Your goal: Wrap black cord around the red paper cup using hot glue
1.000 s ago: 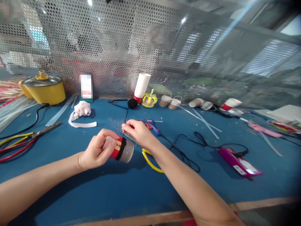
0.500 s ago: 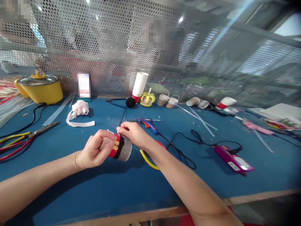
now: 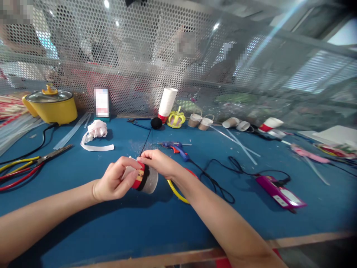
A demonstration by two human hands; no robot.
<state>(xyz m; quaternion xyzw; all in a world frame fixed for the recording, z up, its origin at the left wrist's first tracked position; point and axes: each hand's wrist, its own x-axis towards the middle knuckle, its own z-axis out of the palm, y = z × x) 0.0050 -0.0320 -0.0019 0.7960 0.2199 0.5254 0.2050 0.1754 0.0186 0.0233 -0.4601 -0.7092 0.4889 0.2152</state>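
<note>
My left hand (image 3: pixel 118 178) is closed around a small cup (image 3: pixel 151 181) tilted on its side, with a red band and a pale printed patch. Black yarn (image 3: pixel 144 178) is wound round the cup beside the red band. At the cup's upper edge, the fingers of my right hand (image 3: pixel 156 162) pinch the yarn. From there a taut black strand runs up to a black yarn ball (image 3: pixel 156 123) at the back of the table. The fingers partly cover the cup's far end.
A blue glue gun (image 3: pixel 175 147) lies just beyond my right hand, its cable reaching a purple power strip (image 3: pixel 280 193). Red-and-yellow-handled pliers (image 3: pixel 41 160) lie left, near a white ribbon bundle (image 3: pixel 96 130). Stacked paper cups (image 3: pixel 167 102), a yellow pot (image 3: pixel 52 109) and a mesh screen (image 3: pixel 134 67) stand behind.
The strand between cup and ball now looks straighter and tighter. Both hands and the cup stay nearly in place; the whole view has shifted slightly.
</note>
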